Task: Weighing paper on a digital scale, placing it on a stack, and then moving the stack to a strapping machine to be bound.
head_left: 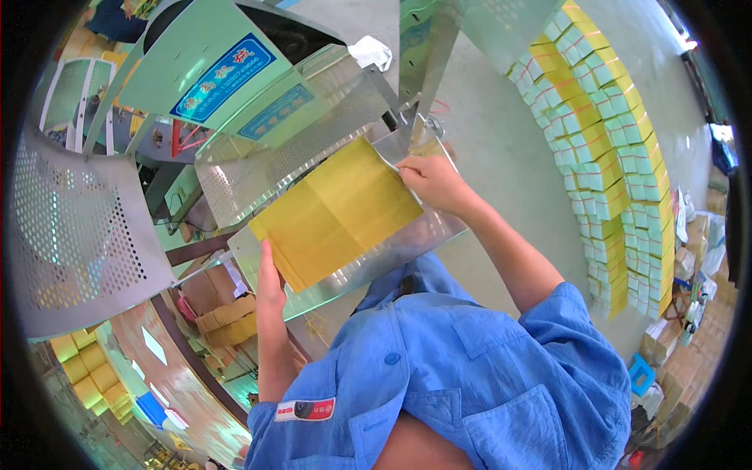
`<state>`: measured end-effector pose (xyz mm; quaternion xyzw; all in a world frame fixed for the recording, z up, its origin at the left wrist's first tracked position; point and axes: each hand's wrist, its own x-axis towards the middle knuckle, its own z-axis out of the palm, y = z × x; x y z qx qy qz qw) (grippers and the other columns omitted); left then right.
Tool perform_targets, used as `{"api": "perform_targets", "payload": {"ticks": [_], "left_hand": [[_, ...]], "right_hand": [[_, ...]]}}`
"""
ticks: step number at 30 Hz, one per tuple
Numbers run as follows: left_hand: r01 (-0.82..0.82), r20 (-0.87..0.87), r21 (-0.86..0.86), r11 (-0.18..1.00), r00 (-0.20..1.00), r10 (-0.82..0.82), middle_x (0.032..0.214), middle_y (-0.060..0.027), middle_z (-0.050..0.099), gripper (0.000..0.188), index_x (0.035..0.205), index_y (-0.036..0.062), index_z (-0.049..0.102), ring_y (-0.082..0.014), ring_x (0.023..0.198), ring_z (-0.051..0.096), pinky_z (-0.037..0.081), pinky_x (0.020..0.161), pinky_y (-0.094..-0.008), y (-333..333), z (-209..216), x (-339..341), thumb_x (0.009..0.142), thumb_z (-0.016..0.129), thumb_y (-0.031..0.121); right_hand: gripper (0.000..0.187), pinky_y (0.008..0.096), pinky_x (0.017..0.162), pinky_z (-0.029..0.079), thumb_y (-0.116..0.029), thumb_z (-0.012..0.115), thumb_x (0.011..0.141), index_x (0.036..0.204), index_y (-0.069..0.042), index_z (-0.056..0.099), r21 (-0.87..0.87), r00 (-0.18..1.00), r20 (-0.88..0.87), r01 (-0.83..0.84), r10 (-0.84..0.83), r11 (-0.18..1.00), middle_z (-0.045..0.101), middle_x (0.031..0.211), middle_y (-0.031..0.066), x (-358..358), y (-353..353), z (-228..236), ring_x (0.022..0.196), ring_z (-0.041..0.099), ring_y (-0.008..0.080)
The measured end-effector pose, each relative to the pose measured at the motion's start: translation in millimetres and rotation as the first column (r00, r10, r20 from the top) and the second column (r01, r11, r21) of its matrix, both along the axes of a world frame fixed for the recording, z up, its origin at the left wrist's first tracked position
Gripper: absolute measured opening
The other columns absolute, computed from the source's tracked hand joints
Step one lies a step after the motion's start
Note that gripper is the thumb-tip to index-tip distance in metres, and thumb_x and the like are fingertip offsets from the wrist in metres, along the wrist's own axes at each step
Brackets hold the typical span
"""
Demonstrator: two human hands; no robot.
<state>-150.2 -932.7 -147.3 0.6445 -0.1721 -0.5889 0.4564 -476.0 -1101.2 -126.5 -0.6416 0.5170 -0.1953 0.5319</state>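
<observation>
A yellow paper stack (337, 211) with a crease across its middle lies on a shiny metal table (407, 244) in front of me. My right hand (435, 185) is closed at its right end, fingers curled around the paper's edge. At the left end my left hand (271, 283) rests with its fingers stretched along the edge; part of that hand is hidden. How many sheets the stack has, I cannot tell.
Behind the table stands a pale green machine (200, 66) with a perforated metal guard (251, 176). Another perforated panel (86, 227) is at the left. Long rows of banded white-and-yellow bundles (591, 168) line the floor on the right. Cardboard (223, 317) sits below left.
</observation>
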Motion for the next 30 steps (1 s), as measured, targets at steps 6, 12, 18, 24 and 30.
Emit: {"api": "perform_targets", "payload": {"ticks": [6,12,18,24,30], "left_hand": [[-0.06,0.026,-0.001,0.998,0.998,0.06,0.141,-0.0092,0.049,0.062,0.14,-0.0012,0.041,-0.0202,0.127,0.048,0.037,0.106,-0.0329,-3,4,-7,0.102,0.036,0.048],[-0.06,0.025,0.028,0.998,0.998,0.06,0.142,-0.009,0.047,0.063,0.14,-0.001,0.041,-0.0206,0.127,0.047,0.036,0.106,-0.0331,-1,1,-3,0.102,0.036,0.049],[-0.113,-0.04,-0.101,0.988,0.993,0.11,0.139,-0.0083,0.05,0.062,0.139,0.0003,0.043,-0.0202,0.126,0.048,0.036,0.105,-0.034,13,-13,5,0.102,0.034,0.049],[-0.246,0.013,-0.14,0.959,0.968,0.251,0.133,-0.0076,0.055,0.058,0.134,0.0006,0.048,-0.0184,0.121,0.052,0.039,0.102,-0.0322,24,-39,0,0.103,0.035,0.047],[-0.395,-0.119,-0.236,0.888,0.919,0.377,0.125,-0.007,0.06,0.054,0.13,0.0018,0.052,-0.0177,0.113,0.056,0.043,0.097,-0.0311,15,-50,-18,0.102,0.039,0.045]], "right_hand": [[0.019,0.0478,0.07,0.05,-0.015,0.052,0.082,0.078,-0.001,0.064,-0.395,0.971,-0.233,-0.038,-0.06,0.918,0.065,0.078,0.0195,5,-2,-10,0.077,0.063,0.0393],[0.017,0.0463,0.067,0.05,-0.013,0.053,0.081,0.076,-0.001,0.063,-0.423,0.991,-0.124,-0.013,-0.044,0.906,0.064,0.077,0.0192,5,7,-16,0.075,0.063,0.0395],[0.02,0.0335,0.062,0.05,-0.013,0.056,0.087,0.096,-0.001,0.069,-0.206,1.0,0.012,0.02,-0.018,0.978,0.066,0.075,0.0165,2,6,-11,0.067,0.064,0.0238],[0.024,0.0274,0.06,0.047,-0.02,0.057,0.092,0.103,-0.004,0.07,0.238,0.96,0.242,0.083,-0.142,0.968,0.066,0.077,0.0049,1,-3,-29,0.066,0.06,0.0118],[0.026,0.023,0.065,0.045,-0.02,0.058,0.094,0.111,-0.003,0.067,0.166,0.916,0.372,0.098,-0.154,0.981,0.064,0.082,0.0003,23,5,-49,0.072,0.055,0.0069]]}}
